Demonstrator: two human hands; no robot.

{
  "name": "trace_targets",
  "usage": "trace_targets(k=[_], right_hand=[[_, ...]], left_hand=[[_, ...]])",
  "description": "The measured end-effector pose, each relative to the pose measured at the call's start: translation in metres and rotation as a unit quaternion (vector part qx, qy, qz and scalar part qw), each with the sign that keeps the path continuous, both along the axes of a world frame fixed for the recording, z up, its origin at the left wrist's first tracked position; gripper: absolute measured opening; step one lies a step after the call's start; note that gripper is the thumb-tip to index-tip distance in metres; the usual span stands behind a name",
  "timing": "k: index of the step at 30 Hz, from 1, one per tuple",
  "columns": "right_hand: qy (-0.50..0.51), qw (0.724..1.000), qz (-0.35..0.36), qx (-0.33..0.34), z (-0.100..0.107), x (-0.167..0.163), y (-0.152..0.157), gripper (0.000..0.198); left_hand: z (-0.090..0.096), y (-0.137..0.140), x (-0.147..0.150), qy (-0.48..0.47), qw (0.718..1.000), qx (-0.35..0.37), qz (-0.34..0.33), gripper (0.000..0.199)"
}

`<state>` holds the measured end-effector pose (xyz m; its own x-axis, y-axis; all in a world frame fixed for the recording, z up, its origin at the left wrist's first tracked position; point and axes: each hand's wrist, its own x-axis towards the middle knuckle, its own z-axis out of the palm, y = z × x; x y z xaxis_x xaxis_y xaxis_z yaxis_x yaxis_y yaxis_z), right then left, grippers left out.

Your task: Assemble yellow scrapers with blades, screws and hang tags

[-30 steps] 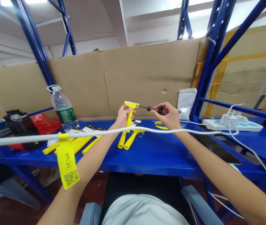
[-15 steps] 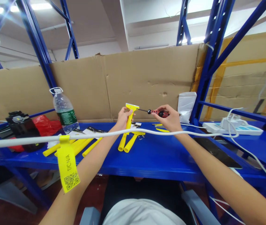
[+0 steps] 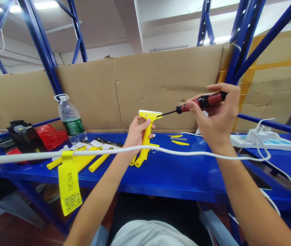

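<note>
Standing head-up above the blue metal shelf [image 3: 171, 174], a yellow plastic T-shaped scraper [image 3: 148, 133] is pinched just below its head between the thumb and fingers of the left hand [image 3: 137, 132]. A screwdriver with a red-and-black handle and thin dark shaft [image 3: 205, 101] is gripped by the right hand [image 3: 218, 123], its index finger lifted off. The shaft's tip is brought to the right end of the scraper's head; whether a screw is engaged cannot be told. The view is crossed by a white cable [image 3: 176, 152], from which a yellow printed tag [image 3: 69, 189] is hung.
</note>
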<state>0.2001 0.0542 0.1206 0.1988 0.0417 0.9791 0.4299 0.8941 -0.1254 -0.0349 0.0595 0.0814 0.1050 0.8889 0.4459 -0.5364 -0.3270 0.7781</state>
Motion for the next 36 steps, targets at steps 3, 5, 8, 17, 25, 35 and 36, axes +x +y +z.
trace_targets(k=[3, 5, 8, 17, 25, 35, 36], right_hand=[[-0.011, 1.0, -0.019, 0.01, -0.001, -0.004, -0.022, 0.043], [-0.022, 1.0, -0.005, -0.018, -0.009, -0.006, -0.033, 0.04], [-0.076, 0.989, 0.078, -0.097, -0.028, -0.006, -0.044, 0.051], [-0.08, 0.966, 0.17, -0.177, -0.057, -0.006, -0.049, 0.075], [-0.086, 0.958, 0.207, -0.177, -0.067, -0.016, -0.033, 0.081], [-0.092, 0.966, 0.214, -0.109, -0.062, -0.009, -0.028, 0.091], [-0.088, 0.971, 0.205, -0.081, -0.061, -0.009, -0.026, 0.096]], left_hand=[[-0.019, -0.03, 0.009, -0.027, 0.999, -0.028, 0.02, 0.043], [-0.035, -0.047, 0.017, -0.035, 0.997, -0.065, 0.015, 0.039], [-0.061, -0.067, 0.028, -0.068, 0.988, -0.134, 0.041, 0.039], [-0.108, -0.104, 0.046, -0.101, 0.971, -0.212, 0.039, 0.038], [-0.099, -0.108, 0.046, -0.135, 0.963, -0.23, 0.037, 0.04], [-0.107, -0.107, 0.044, -0.145, 0.963, -0.226, -0.016, 0.037], [-0.108, -0.106, 0.043, -0.14, 0.964, -0.226, -0.025, 0.038]])
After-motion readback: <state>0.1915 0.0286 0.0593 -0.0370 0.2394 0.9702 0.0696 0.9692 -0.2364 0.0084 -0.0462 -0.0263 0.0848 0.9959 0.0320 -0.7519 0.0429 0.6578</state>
